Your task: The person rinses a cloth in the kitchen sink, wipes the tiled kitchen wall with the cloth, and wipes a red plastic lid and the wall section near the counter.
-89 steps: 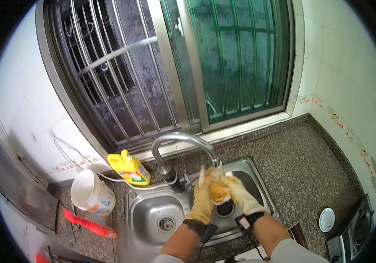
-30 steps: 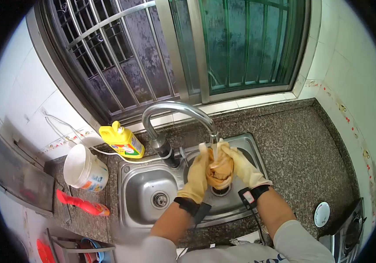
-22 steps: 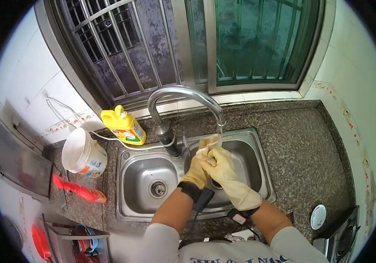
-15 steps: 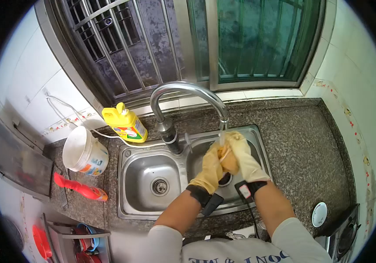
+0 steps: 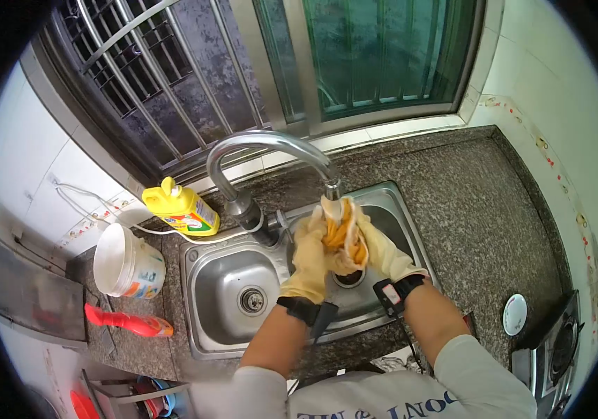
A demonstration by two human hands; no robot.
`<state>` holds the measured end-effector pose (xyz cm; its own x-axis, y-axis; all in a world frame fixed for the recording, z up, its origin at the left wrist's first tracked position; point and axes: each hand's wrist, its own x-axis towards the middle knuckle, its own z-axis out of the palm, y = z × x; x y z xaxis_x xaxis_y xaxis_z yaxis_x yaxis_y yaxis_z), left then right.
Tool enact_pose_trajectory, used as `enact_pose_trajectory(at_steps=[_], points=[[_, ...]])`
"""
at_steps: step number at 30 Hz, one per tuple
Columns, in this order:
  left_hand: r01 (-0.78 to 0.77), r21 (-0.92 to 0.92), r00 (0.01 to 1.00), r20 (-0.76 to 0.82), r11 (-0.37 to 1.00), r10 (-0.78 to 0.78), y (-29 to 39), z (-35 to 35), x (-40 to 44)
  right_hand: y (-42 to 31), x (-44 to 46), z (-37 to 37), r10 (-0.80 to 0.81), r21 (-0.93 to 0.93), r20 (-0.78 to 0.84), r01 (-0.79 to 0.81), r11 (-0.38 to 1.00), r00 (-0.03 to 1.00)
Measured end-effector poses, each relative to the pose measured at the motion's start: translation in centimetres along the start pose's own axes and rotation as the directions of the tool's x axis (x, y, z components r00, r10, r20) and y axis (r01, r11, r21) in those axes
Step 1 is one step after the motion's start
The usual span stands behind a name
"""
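Your left hand (image 5: 307, 260) and right hand (image 5: 385, 254), both gloved, pinch the orange-white cloth (image 5: 341, 234) between them, just below the faucet (image 5: 271, 137). It is probably soft, light, slippery if wet; better to hold its bunched middle firmly.

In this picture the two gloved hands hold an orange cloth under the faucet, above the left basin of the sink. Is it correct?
One detail is wrong: the head view shows the left gloved hand and right gloved hand holding the orange cloth under the faucet above the right basin, not the left basin.
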<state>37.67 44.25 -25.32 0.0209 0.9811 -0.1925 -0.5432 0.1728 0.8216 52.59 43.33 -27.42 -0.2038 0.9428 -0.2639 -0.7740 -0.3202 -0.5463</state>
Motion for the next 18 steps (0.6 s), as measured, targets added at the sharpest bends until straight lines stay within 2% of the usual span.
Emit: enact_pose_trajectory(at_steps=[1, 2, 4, 5, 6, 7, 8, 9, 11, 12, 14, 15, 17, 18], points=[[0.048, 0.424, 0.999, -0.021, 0.904, -0.043, 2.5, 0.4, -1.2, -0.7, 0.7, 0.8, -0.012, 0.008, 0.092, 0.011, 1.0, 0.996], [0.069, 0.207, 0.994, 0.068, 0.976, -0.085, 2.2, 0.1, -0.7, -1.5, 1.2, 1.5, -0.058, -0.172, 0.031, 0.063, 0.983, 0.998], [0.18, -0.228, 0.96, 0.254, 0.957, -0.12, 2.6, 0.3, -0.6, -2.9, 0.2, 4.4, -0.172, -0.503, -0.074, 0.112, 0.857, 0.982], [0.428, -0.236, 0.877, 0.34, 0.872, -0.339, 4.3, 0.8, -1.2, -2.9, 0.2, 4.9, -0.165, -0.569, -0.047, 0.11, 0.815, 0.985], [0.406, -0.239, 0.883, 0.35, 0.882, -0.312, 4.1, 0.7, -0.7, -3.0, -0.8, 5.9, -0.253, -0.749, 0.143, 0.271, 0.604, 0.957], [0.381, -0.247, 0.889, 0.364, 0.891, -0.279, 3.7, 0.7, 0.1, -3.0, -2.4, 7.1, -0.279, -0.842, 0.344, 0.426, 0.331, 0.897], [0.357, -0.259, 0.894, 0.373, 0.898, -0.248, 3.3, 0.5, 0.6, -2.8, -3.4, 7.6, -0.232, -0.834, 0.529, 0.55, 0.032, 0.816], [0.528, -0.316, 0.779, 0.55, 0.788, -0.301, 3.8, 0.4, 0.6, -2.3, -3.3, 7.4, -0.256, -0.814, 0.579, 0.561, -0.147, 0.774], [0.409, -0.114, 0.848, 0.414, 0.905, -0.331, 2.9, 0.7, 0.2, -2.9, -2.8, 7.2, -0.28, -0.794, 0.596, 0.501, -0.345, 0.753], [0.325, -0.041, 0.873, 0.398, 0.945, -0.283, 1.4, -0.4, 0.9, -3.0, -2.7, 7.2, -0.285, -0.775, 0.603, 0.462, -0.432, 0.745], [0.15, 0.118, 0.914, 0.362, 0.982, -0.183, -1.5, -2.5, 2.4, -2.6, -1.8, 6.9, -0.31, -0.805, 0.593, 0.564, -0.186, 0.743], [0.26, -0.089, 0.917, 0.334, 0.962, -0.217, -1.1, -0.8, 1.8, -2.5, -1.3, 6.9, -0.33, -0.795, 0.586, 0.603, -0.061, 0.74], [0.237, -0.154, 0.915, 0.367, 0.959, -0.167, -0.3, 0.8, 1.4, -1.2, -0.8, 7.6, -0.475, -0.825, 0.366, 0.515, 0.232, 0.8], [0.227, -0.187, 0.913, 0.383, 0.956, -0.142, 0.1, 1.6, 1.3, -0.4, -0.5, 7.7, -0.568, -0.838, 0.264, 0.477, 0.265, 0.779]])
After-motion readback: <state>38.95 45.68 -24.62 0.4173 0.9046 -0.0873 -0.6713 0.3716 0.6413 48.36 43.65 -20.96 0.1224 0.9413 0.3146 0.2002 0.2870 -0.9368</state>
